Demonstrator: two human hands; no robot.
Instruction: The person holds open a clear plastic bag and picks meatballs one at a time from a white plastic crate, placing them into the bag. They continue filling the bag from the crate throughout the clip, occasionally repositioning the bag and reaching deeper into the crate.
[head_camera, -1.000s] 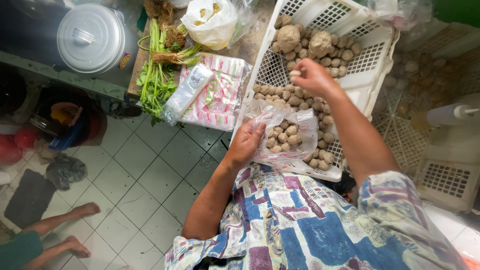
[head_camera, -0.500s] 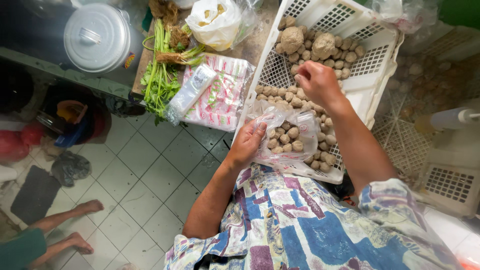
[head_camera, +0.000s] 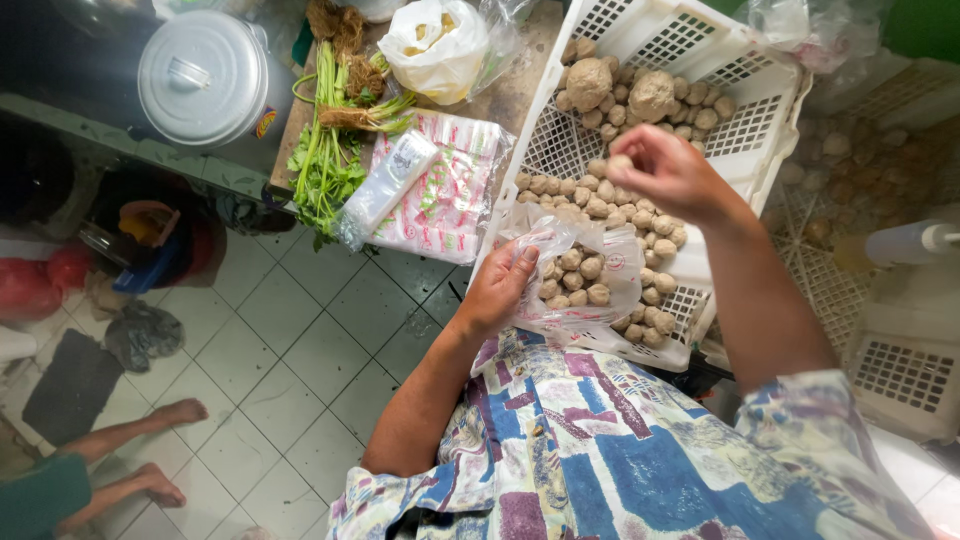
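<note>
Our left hand (head_camera: 500, 290) grips the rim of the clear bag (head_camera: 585, 270), half full, over the white crate (head_camera: 740, 90). Our right hand (head_camera: 670, 175) pinches one meatball (head_camera: 620, 163) above it. If the bag mouth sags, we think the ball could miss and roll away.

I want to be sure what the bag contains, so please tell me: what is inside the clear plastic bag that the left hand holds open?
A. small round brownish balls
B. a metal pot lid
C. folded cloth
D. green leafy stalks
A: the clear plastic bag, held open by the left hand over the white slotted crate, shows small round brownish balls inside; the right hand holds one more ball.
</note>
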